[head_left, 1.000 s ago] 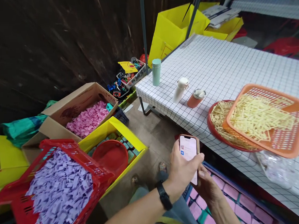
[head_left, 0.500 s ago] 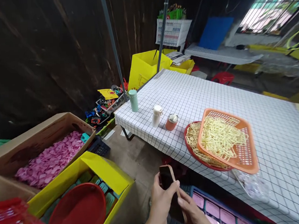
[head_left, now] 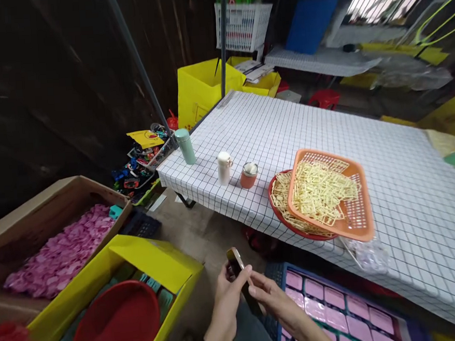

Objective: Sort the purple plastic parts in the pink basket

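A dark-screened phone (head_left: 236, 261) with a pinkish edge is held between both hands, low in the centre of the head view. My left hand (head_left: 225, 294) wraps round its left side, thumb across it. The fingers of my right hand (head_left: 270, 295) close on the phone's right edge. Beyond the hands, on a checked table (head_left: 279, 130), are a green bottle (head_left: 186, 147), a white bottle (head_left: 224, 169) and an orange cup (head_left: 248, 176). An orange basket (head_left: 364, 202) of pale yellow plastic pieces (head_left: 322, 190) rests tilted on a red tray (head_left: 277, 208) of similar pieces.
At the left are a cardboard box (head_left: 69, 189) of pink pieces and a yellow box (head_left: 159, 263) holding a red basin (head_left: 119, 323). A crate of pink blocks (head_left: 334, 313) sits below the table edge at lower right. A metal pole (head_left: 224, 41) rises behind the table.
The view has swung right and down, so the table and its objects appear farther left and higher. Both hands still hold the phone, which is now turned more edge-on.
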Available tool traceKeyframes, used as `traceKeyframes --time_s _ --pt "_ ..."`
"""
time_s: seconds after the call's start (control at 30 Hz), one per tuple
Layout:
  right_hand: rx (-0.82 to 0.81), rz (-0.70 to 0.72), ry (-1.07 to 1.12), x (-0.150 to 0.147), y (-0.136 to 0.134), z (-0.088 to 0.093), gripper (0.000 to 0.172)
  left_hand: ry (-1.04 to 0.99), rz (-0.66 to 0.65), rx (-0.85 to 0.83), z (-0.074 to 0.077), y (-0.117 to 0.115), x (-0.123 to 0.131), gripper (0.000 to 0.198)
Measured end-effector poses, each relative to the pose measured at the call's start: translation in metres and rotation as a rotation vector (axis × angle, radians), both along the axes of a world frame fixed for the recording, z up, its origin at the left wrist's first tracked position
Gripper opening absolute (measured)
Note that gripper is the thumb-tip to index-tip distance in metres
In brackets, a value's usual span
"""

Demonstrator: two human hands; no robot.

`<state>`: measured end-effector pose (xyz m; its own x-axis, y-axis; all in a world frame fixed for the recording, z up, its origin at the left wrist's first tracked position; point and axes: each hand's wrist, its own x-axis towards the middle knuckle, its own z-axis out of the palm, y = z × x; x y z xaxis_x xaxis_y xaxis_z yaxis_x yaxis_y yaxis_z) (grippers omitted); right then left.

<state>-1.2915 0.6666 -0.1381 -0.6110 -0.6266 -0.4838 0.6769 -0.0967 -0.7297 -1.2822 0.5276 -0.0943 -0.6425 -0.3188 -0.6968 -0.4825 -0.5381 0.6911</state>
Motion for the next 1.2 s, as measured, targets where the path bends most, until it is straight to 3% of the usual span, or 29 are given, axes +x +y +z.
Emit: traceKeyframes --time_s 0.23,0.4,0.5,0.6,0.7,0.8,0.93,1.0,1.1,1.2 --pt "0.156 0.169 -0.008 0.031 0.01 -0.022 0.074 -0.118 0.061 0.109 -0.017 0.003 0.042 0.081" --pt "0.103 0.261 0.002 0.036 0.011 -0.031 0.076 -0.159 0.133 0.11 -0.029 0.005 0.055 0.076" --pt "0.151 0.371 0.151 0.031 0.01 -0.024 0.074 -0.189 0.198 0.087 -0.037 0.002 0.058 0.075" --pt "0.321 0.501 0.363 0.028 0.009 -0.015 0.066 -0.272 0.259 0.051 -0.045 -0.004 0.061 0.075" --pt "0.467 0.585 0.503 0.03 0.007 -0.017 0.064 -0.311 0.284 0.028 -0.059 -0.008 0.062 0.067" --pt "0.448 0.468 0.495 0.025 0.002 -0.031 0.069 -0.275 0.285 0.05 -0.077 -0.01 0.058 0.067" --pt "0.162 0.204 0.251 -0.005 -0.004 -0.045 0.068 -0.21 0.283 -0.029 -0.094 -0.015 0.048 0.078" --pt "0.154 0.052 0.154 -0.027 -0.006 -0.048 0.065 -0.134 0.191 -0.132 -0.093 -0.019 0.049 0.079" --pt "0.27 -0.266 0.065 -0.063 -0.011 -0.055 0.067 -0.018 -0.03 -0.308 -0.086 -0.026 0.06 0.065" --pt "0.311 -0.488 0.078 -0.102 -0.021 -0.071 0.069 -0.123 -0.204 -0.398 -0.076 -0.032 0.083 0.064"
